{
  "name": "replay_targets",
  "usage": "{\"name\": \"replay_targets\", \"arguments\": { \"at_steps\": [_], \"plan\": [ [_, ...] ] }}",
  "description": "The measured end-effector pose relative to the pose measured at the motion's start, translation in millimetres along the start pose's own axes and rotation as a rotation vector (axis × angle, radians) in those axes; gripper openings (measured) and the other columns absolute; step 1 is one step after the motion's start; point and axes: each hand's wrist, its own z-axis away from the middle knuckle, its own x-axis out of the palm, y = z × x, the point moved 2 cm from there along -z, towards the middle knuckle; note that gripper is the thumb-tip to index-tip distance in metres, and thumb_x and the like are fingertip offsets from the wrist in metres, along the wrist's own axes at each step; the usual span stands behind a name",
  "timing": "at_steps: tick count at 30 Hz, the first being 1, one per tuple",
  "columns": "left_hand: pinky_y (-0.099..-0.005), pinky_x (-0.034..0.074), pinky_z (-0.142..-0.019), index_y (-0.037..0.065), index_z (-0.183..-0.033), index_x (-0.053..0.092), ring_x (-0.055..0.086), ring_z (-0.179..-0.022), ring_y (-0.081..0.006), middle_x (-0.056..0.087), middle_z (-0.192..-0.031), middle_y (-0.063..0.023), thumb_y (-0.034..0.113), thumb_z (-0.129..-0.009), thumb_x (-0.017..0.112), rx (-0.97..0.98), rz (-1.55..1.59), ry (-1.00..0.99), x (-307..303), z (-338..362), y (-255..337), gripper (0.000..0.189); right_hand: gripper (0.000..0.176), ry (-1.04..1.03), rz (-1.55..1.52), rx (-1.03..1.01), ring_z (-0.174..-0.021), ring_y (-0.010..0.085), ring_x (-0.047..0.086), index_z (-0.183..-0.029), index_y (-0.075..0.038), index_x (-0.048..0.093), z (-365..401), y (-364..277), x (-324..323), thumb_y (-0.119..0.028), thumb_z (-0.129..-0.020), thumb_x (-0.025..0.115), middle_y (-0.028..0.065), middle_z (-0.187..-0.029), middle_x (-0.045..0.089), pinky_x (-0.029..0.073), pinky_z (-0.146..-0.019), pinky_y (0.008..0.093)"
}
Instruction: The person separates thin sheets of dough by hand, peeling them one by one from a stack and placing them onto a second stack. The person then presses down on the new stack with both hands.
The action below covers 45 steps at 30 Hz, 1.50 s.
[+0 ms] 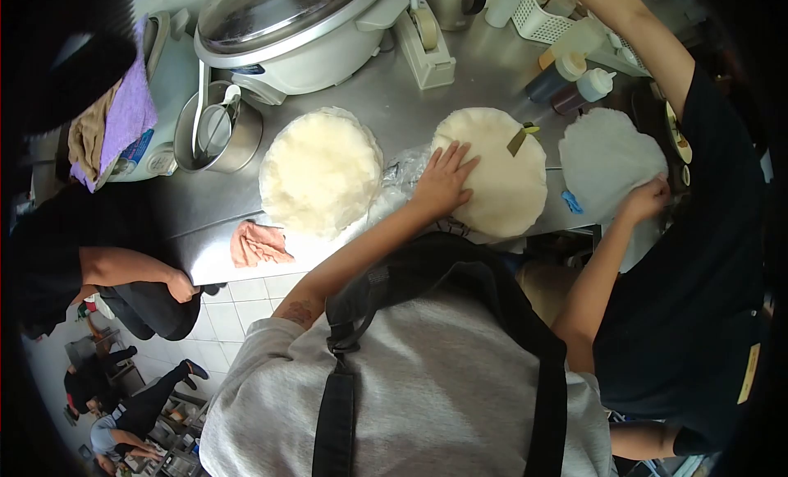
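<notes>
My left hand lies flat with fingers spread on a stack of pale round dough sheets. A small dark green strip with a yellow-green end rests on that stack's upper right. My right hand has its fingers closed at the lower right edge of a thin white round sheet, which lies spread to the right of the stack. A small blue crumpled piece sits by the sheet's lower left edge. Left of my left hand stands a second stack of pale rounds, with clear crumpled plastic between the stacks.
A large lidded cooker, a metal pot with utensils and a tape dispenser stand behind. Sauce bottles and a white basket are back right. A pink cloth lies front left. People stand close on both sides.
</notes>
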Motion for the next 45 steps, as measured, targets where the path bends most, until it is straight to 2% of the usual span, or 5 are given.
{"name": "replay_targets", "arguments": {
  "at_steps": [16, 20, 26, 33, 45],
  "plan": [
    [-0.0398, 0.036, -0.108, 0.006, -0.151, 0.023, 0.040, -0.133, -0.0267, 0.042, -0.145, -0.0176, 0.012, -0.069, 0.083, -0.174, 1.458, -0.108, -141.3, 70.8, -75.6, 0.102, 0.008, -1.501, -0.581, -0.165, -0.051, 0.0008, 0.050, -0.098, -0.005, 0.067, 244.4, -310.3, -28.7, -0.008, -0.091, 0.065, -0.0028, -0.066, 0.063, 0.035, -0.045, 0.0190],
    [-0.0317, 0.048, -0.091, -0.001, -0.121, 0.061, 0.063, -0.101, -0.0163, 0.067, -0.109, -0.0089, 0.014, -0.080, 0.075, -0.584, 1.360, 0.205, -196.2, 161.8, -102.7, 0.046, 0.009, -1.506, -0.709, 0.001, -0.047, 0.0005, 0.047, -0.098, -0.005, 0.067, 282.2, -319.7, -7.2, -0.010, -0.092, 0.065, -0.0024, -0.062, 0.060, 0.033, -0.042, 0.0196],
    [-0.0235, 0.051, -0.071, 0.003, -0.127, 0.058, 0.065, -0.080, -0.0093, 0.071, -0.090, -0.0020, 0.017, -0.081, 0.076, -0.779, 1.298, 0.444, -223.5, 191.0, -166.6, 0.051, 0.025, -1.506, -0.530, 0.061, -0.050, 0.0063, 0.052, -0.111, -0.005, 0.062, 372.7, -258.6, 92.4, -0.019, -0.090, 0.067, 0.0010, -0.061, 0.058, 0.039, -0.048, 0.0255],
    [-0.0231, 0.052, -0.076, 0.006, -0.146, 0.037, 0.065, -0.085, -0.0108, 0.068, -0.100, -0.0071, 0.005, -0.078, 0.076, -0.788, 0.989, 0.611, -164.5, 205.9, -214.4, 0.078, 0.077, -1.669, -0.345, -0.126, -0.065, 0.0181, 0.063, -0.146, -0.015, 0.037, 424.4, -178.1, 104.1, -0.017, -0.079, 0.076, 0.0104, -0.087, 0.063, 0.052, -0.063, 0.0311],
    [-0.0380, 0.047, -0.091, 0.016, -0.134, 0.054, 0.056, -0.104, -0.0306, 0.053, -0.120, -0.0162, 0.002, -0.063, 0.077, -0.778, -0.112, 0.433, -176.9, 197.6, -187.7, 0.076, 0.066, -1.566, -0.292, -0.257, -0.071, 0.0161, 0.061, -0.135, -0.017, 0.052, 403.7, -179.2, 89.8, -0.008, -0.074, 0.076, 0.0082, -0.099, 0.062, 0.052, -0.066, 0.0291]
  ]
}}
